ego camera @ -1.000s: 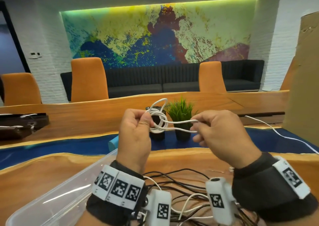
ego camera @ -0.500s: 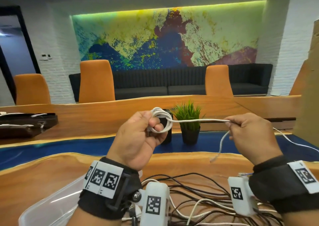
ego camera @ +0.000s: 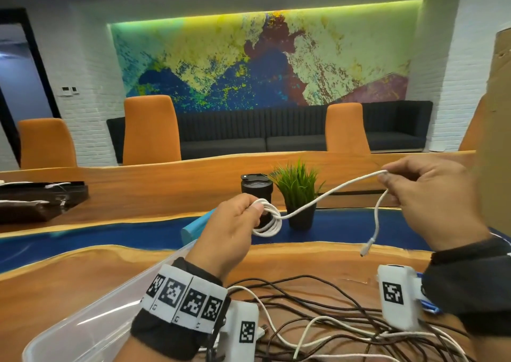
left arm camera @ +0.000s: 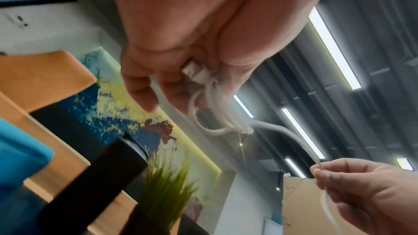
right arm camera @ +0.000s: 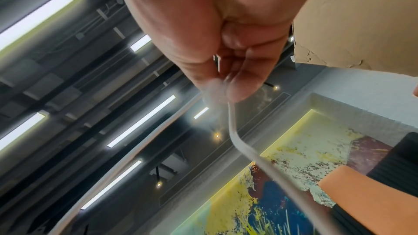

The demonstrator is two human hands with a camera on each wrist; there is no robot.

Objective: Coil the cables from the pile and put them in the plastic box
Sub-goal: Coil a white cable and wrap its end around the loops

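The white cable (ego camera: 318,199) is up in the air between my two hands, over the table and not yet in the plastic box (ego camera: 80,320), whose clear rim sits low at my left. Going from the left: my left hand (ego camera: 229,231) is clenched round the small coil I have wound, with the USB plug tucked against my palm in the left wrist view, and from that coil the loose length runs up and to the right. My right hand (ego camera: 431,195) pinches it between thumb and forefinger, and past the pinch the last stretch hangs down, ending in a small connector (ego camera: 366,246) that dangles free. I judge I am near the end of coiling this one cable: what is left should go round the coil in my left hand, so the next move calls for bringing the right hand back toward the left and laying the slack on neatly, keeping the tail from snagging, then lowering the bundle into the box. Below my wrists the pile of cables (ego camera: 331,320), dark and white, lies tangled on the wooden table (ego camera: 83,273), which has a blue band along it. Farther off stand a dark cup (ego camera: 256,187) and a potted plant (ego camera: 300,195), then orange chairs (ego camera: 150,129), a dark sofa (ego camera: 290,132) and a bright wall painting (ego camera: 262,60).
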